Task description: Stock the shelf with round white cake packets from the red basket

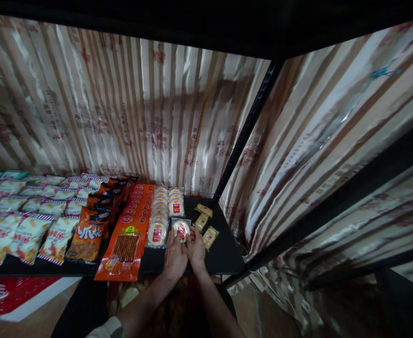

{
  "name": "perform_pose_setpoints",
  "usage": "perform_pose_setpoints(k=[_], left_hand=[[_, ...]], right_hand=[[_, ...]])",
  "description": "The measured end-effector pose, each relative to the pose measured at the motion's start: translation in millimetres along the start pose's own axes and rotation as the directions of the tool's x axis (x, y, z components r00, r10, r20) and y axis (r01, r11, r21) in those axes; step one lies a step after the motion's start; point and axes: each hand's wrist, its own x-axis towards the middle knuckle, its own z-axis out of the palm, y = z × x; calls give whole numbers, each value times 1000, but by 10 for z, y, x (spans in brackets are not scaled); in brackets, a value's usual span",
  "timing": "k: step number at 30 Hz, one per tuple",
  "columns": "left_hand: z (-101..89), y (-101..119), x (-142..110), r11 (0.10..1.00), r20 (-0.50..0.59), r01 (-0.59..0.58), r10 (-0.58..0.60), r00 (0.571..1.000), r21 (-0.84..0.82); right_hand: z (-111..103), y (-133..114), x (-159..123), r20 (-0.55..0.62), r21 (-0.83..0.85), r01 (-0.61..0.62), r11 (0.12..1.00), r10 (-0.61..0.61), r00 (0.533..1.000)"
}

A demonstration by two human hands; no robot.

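Observation:
Both of my hands meet at a round white packaged cracker [181, 229] with a red label, low over the black shelf [223, 253]. My left hand [175, 256] grips its near left edge, and my right hand [195, 246] has its fingers closed on the right edge. Left of it runs a row of overlapping packs of the same kind [157, 232]. Behind it a shorter row [176, 206] reaches back towards the curtain. Several small yellowish wrapped snacks [211, 237] lie just right of my right hand.
Orange snack-stick packs [125, 244], brown-orange bags [85, 234] and white chip bags [32, 237] fill the shelf to the left. A black post [248, 131] rises at the back right corner. Striped sheeting [128, 108] hangs behind. A red basket [12, 293] stands below left.

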Motion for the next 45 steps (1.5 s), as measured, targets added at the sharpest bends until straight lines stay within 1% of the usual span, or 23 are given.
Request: perform_pose_setpoints(k=[4, 8, 11, 16, 20, 23, 26, 29, 37, 42, 45], left_hand=[[87, 45, 97, 1000, -7, -15, 15, 1000, -10], [153, 96, 217, 999, 5, 32, -32, 999, -9], [194, 111, 308, 997, -11, 73, -73, 997, -11], [255, 89, 447, 997, -26, 74, -74, 997, 10], [321, 58, 543, 997, -71, 72, -71, 995, 18], [383, 28, 611, 999, -128, 52, -52, 990, -3], [432, 3, 670, 998, -169, 53, -57, 984, -32], [448, -1, 716, 997, -164, 54, -61, 985, -47], [433, 45, 782, 999, -145, 51, -52, 988, -8], [453, -11, 801, 999, -158, 40, -44, 987, -30], [461, -48, 803, 998, -156, 27, -35, 987, -55]], right_hand=[[-13, -2, 129, -17, 11, 8, 1000, -8, 1000], [7, 26, 243, -21, -2, -3, 1000, 3, 1000], [43, 56, 303, -12, 14, 0, 1000, 0, 1000], [118, 82, 387, 9, 56, 37, 998, -38, 999], [180, 98, 475, 18, 34, 38, 999, -39, 999], [233, 112, 544, 26, 23, 36, 999, -37, 999], [283, 120, 607, 24, 19, 52, 998, -52, 998], [315, 122, 665, 20, 2, 70, 998, -70, 997], [355, 132, 760, 45, -24, 107, 994, -106, 993], [389, 117, 759, 20, -53, 104, 993, -103, 994], [397, 101, 746, 27, -76, 104, 992, -102, 994]])
